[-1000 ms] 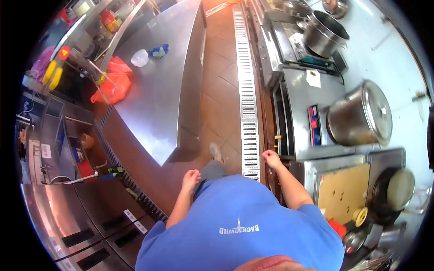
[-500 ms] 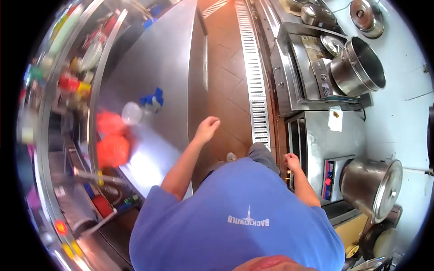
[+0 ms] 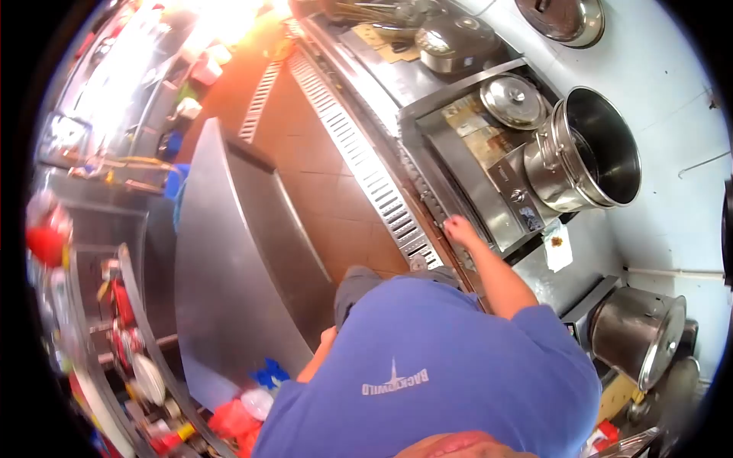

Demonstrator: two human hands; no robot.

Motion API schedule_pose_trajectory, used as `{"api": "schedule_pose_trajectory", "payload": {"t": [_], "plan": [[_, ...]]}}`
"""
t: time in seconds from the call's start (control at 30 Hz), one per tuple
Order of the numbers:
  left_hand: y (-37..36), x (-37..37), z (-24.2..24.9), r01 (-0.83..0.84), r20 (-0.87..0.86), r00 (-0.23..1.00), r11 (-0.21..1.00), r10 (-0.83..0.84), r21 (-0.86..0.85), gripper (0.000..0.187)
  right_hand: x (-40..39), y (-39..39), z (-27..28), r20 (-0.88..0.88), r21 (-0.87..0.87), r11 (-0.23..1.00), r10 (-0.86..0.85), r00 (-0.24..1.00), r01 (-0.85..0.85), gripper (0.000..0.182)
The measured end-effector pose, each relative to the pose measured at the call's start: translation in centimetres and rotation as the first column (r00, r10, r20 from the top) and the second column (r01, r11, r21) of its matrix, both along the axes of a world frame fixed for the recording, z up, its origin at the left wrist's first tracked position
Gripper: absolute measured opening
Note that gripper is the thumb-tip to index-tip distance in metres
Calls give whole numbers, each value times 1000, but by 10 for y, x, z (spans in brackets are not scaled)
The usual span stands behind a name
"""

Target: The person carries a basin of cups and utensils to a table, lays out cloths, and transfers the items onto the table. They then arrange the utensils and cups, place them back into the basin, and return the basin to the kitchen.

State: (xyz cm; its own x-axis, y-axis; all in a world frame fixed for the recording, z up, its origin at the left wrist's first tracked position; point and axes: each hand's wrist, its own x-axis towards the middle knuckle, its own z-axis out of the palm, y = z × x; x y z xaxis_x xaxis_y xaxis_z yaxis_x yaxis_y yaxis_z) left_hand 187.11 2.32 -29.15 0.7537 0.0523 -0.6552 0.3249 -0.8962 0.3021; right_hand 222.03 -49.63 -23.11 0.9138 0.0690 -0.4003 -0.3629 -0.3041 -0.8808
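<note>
My right hand (image 3: 459, 229) is at the front edge of the stove unit (image 3: 489, 217), over its knobs, with the fingers curled; what they hold, if anything, is too small to tell. Low at my left side, my left hand (image 3: 328, 336) shows only in part beside the steel table (image 3: 229, 267), its fingers hidden by my body. A large open steel pot (image 3: 599, 149) stands on the stove. Next to that pot lies a round steel lid (image 3: 513, 101).
A slotted drain cover (image 3: 351, 145) runs along the brown tiled floor (image 3: 313, 191). Blue cloth-like material (image 3: 269, 373) and red bags (image 3: 235, 421) lie at the table's near end. A lidded pot (image 3: 637, 328) stands at the right. Shelves (image 3: 137, 336) line the left.
The view has turned and moved forward along the aisle. My right hand has moved to the stove's front edge. My left hand has dropped back to my side, mostly out of sight.
</note>
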Motion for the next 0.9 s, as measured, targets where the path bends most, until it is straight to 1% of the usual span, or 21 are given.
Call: {"api": "schedule_pose_trajectory", "payload": {"t": [0.03, 0.07, 0.1, 0.17, 0.2, 0.23, 0.3, 0.37, 0.4, 0.43, 0.47, 0.5, 0.53, 0.57, 0.63, 0.7, 0.77, 0.8, 0.83, 0.87, 0.9], "plan": [[2, 13, 3, -28, -40, 999, 1000, 29, 6, 37, 49, 10, 15, -12, -48, 998, 42, 999, -43, 18], [9, 32, 1, -164, -97, 982, 986, 163, -9, 36, 92, 19, 32, 61, -89, 996, 33, 998, -27, 16], [20, 49, 3, -235, -123, 965, 972, 230, -25, 36, 133, 32, 43, 139, -122, 992, 33, 990, -16, 15], [41, 98, -7, -276, -127, 955, 960, 270, -37, 36, 211, 51, 40, 191, -124, 992, 0, 982, 24, 14], [56, 124, -12, -271, -120, 957, 962, 264, -44, 35, 235, 67, 55, 120, -31, 997, -67, 990, 71, 14], [73, 156, -20, -257, -101, 963, 965, 252, -49, 35, 266, 80, 78, 64, 54, 990, -130, 989, 127, 13], [115, 224, -37, -157, -30, 987, 987, 156, -34, 35, 310, 108, 82, 46, 78, 985, -159, 986, 156, 11], [161, 308, -40, 71, 103, 992, 995, -77, 63, 34, 352, 132, 91, -1, 88, 961, -262, 965, 261, 10], [130, 389, 92, -663, -51, 738, 710, 672, -237, 28, 375, 143, 87, -2, 79, 964, -256, 967, 256, 10], [156, 436, 93, -880, -393, 432, 283, 812, -382, 25, 397, 157, 95, -42, 92, 954, -282, 958, 285, 11], [172, 478, 105, -856, -334, 359, 165, 872, -490, 22, 417, 166, 96, -18, 115, 954, -275, 961, 276, 11], [196, 518, 111, -833, -267, 369, 189, 890, -520, 19, 442, 174, 95, 6, 139, 953, -274, 962, 270, 11], [216, 559, 125, -829, -256, 349, 170, 902, -532, 17, 468, 183, 97, 25, 179, 945, -283, 959, 274, 11], [230, 598, 142, -829, -211, 342, 189, 916, -527, 18, 497, 189, 99, 22, 184, 941, -293, 956, 284, 11], [259, 665, 163, -807, -149, 352, 219, 924, -549, 21, 555, 201, 102, -15, 275, 908, -324, 946, 315, 11], [280, 714, 171, -791, -126, 315, 186, 941, -583, 21, 616, 212, 123, -114, 373, 845, -369, 922, 384, 13], [286, 740, 169, -780, -123, 304, 173, 945, -601, 20, 693, 214, 116, -196, 561, 706, -394, 898, 433, 14], [288, 749, 166, -764, -124, 292, 154, 948, -626, 20, 732, 221, 118, -193, 587, 663, -443, 876, 464, 13], [296, 751, 157, -757, -134, 400, 245, 907, -606, 15, 771, 229, 121, -194, 616, 613, -491, 849, 496, 13], [285, 752, 154, -782, -127, 336, 201, 933, -590, 19, 811, 233, 119, -220, 683, 540, -491, 843, 493, 12], [279, 749, 153, -844, -146, 330, 222, 933, -488, 21, 846, 235, 119, -261, 739, 459, -480, 838, 493, 11]]}}
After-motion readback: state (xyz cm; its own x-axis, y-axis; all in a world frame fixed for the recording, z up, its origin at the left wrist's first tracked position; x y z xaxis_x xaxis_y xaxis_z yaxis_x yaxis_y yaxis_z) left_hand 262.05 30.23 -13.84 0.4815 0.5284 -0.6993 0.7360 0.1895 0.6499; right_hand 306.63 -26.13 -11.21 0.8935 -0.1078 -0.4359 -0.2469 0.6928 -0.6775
